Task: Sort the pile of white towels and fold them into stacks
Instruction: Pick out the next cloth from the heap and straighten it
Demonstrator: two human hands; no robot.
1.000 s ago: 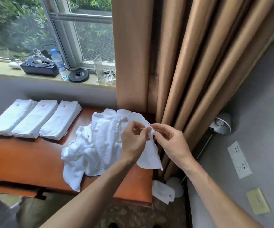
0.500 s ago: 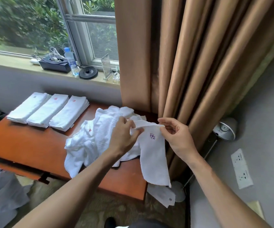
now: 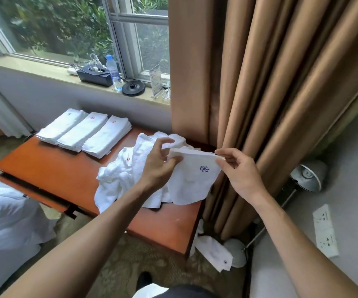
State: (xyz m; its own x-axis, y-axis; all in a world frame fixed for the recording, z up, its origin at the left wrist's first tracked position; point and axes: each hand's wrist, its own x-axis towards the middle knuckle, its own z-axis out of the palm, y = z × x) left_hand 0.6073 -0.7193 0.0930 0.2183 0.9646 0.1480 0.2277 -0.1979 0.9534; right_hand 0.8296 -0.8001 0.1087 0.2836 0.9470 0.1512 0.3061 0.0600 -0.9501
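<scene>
We've got the towel (image 3: 193,179) (blue logo) pinched by its top corners, left hand (image 3: 158,166) & right hand (image 3: 238,173), above the loose pile (image 3: 126,175) on the wooden table (image 3: 55,171). Three folded stacks (image 3: 83,132) sit at the far end below the windowsill (image 3: 44,72), w/ a tan curtain (image 3: 281,82) on the right.

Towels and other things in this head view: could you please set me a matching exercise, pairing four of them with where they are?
Things:
1. towel with the blue mark
2. folded stacks
3. loose pile
4. water bottle

Places:
a. on the window sill
b. pinched between the left hand and the right hand
c. crumpled on the table, beside the curtain
d. side by side at the table's far left end

Pairs: 1-b, 2-d, 3-c, 4-a.
</scene>
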